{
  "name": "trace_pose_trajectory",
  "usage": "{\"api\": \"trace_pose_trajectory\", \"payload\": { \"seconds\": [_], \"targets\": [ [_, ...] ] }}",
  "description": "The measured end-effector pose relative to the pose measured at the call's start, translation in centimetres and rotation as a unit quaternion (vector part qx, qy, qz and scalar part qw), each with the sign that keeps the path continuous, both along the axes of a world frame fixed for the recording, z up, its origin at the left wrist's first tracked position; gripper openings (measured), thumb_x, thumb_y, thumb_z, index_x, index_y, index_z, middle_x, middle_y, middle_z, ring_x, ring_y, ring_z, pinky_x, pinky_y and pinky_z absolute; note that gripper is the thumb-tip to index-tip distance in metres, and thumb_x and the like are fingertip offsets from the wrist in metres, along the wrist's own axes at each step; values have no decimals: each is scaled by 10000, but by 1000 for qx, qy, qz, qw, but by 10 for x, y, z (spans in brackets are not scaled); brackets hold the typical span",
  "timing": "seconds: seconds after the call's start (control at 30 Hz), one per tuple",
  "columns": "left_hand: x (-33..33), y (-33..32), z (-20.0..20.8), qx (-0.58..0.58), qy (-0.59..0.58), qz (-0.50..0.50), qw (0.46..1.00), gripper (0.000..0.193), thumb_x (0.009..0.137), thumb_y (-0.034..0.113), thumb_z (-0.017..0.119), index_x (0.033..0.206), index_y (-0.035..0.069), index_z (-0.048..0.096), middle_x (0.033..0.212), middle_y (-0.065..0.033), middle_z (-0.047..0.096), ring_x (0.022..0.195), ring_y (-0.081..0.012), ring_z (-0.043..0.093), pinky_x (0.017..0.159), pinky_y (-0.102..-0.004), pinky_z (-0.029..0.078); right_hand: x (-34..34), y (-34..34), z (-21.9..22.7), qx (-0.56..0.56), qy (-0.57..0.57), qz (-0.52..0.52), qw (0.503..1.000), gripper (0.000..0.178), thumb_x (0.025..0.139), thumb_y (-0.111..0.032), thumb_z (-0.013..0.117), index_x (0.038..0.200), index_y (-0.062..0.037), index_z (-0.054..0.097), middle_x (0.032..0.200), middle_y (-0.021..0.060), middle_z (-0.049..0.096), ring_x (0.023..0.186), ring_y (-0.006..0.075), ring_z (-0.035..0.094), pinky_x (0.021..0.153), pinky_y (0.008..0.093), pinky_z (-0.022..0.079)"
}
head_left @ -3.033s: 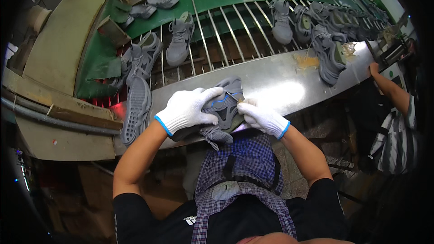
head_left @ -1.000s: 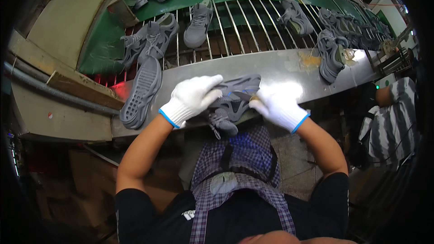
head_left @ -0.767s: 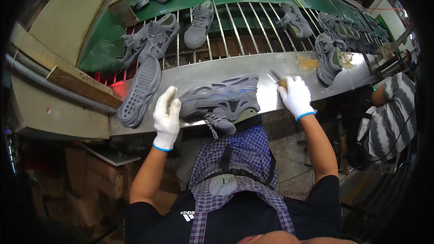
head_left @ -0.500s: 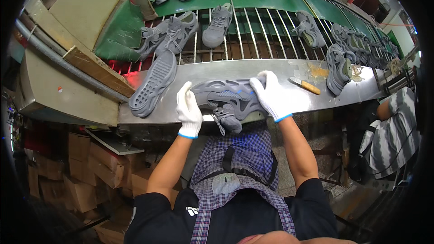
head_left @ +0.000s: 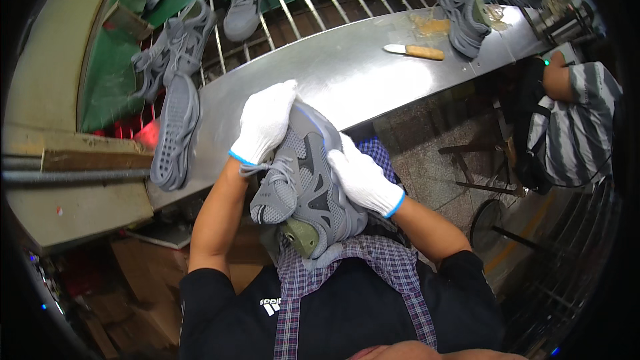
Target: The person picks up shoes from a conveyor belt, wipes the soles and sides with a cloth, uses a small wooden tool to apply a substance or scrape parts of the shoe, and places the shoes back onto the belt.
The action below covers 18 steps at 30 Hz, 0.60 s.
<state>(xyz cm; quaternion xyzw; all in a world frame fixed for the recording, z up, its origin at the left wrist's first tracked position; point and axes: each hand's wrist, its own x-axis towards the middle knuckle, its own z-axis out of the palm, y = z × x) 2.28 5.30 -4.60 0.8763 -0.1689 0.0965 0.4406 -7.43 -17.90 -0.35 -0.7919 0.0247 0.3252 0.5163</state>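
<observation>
A grey lace-up sneaker (head_left: pixel 310 190) is held between my two white-gloved hands at the bench edge, in front of my chest. Its toe points away from me and its heel, with a green lining, is close to my checked apron (head_left: pixel 373 253). My left hand (head_left: pixel 263 120) is closed round the toe end, hiding part of it. Along the right side, my right hand (head_left: pixel 363 177) presses against the sole edge, fingers closed on it. A blue line runs along the upper near the toe. The laces hang loosely to the left.
A grey shoe sole (head_left: pixel 175 133) leans on the metal bench (head_left: pixel 333 87) at left. A wooden-handled knife (head_left: pixel 423 52) lies further right, near another sneaker (head_left: pixel 463 17). More shoes rest on the roller rack (head_left: pixel 320 0) behind. A person in striped clothing (head_left: pixel 577 127) sits at right.
The sneaker has turned from lying crosswise to toe-away and come nearer my chest. My left hand has gone to its toe, my right hand to its side. The view has swung.
</observation>
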Motion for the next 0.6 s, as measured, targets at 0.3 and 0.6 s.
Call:
{"api": "trace_pose_trajectory", "payload": {
  "seconds": [0.3, 0.6],
  "targets": [
    [10, -6, -5, -55, 69, -2, 996, 405, 1143, 204, 513, 947, -41, 770, 889, -127, 754, 848, -196, 673, 874, -341, 526, 113, 16, -16, -46, -225, 209, 951, 578, 1167, -458, 370, 1226, 22, 685, 1050, 218, 733, 961, 369, 707, 927, 482, 538],
    [-27, 21, 4, -214, 84, 63, 971, 391, 1122, 174, 461, 945, -40, 736, 938, -141, 751, 911, -229, 698, 911, -346, 533, -17, -44, -32, 211, 132, 249, 936, 1123, 967, -375, 745, 1750, -26, 19, 1448, 159, 589, 1264, 233, 620, 1080, 396, 526]
  ]
}}
